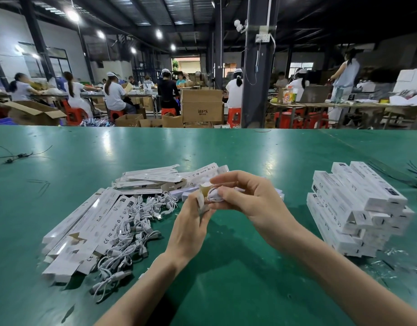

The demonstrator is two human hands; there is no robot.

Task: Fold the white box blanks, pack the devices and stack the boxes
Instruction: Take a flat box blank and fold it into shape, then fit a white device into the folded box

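Holding one box (202,203) in the left hand (188,229), fingers curled round it, open brown-lined end facing right. Right hand (247,196) pinches one coiled cable (213,196), which touches the box mouth from the right. The right hand is nearer, so the likely next push is leftward into the mouth. The box's long axis is mostly hidden by the fingers. Blanks (90,222) lie piled near left, overlapping, well over ten. Cable heap (137,222) beside them is too tangled to count. Stack (358,208) of closed boxes sits right on the table (226,267), several layers, roughly a dozen ends showing.
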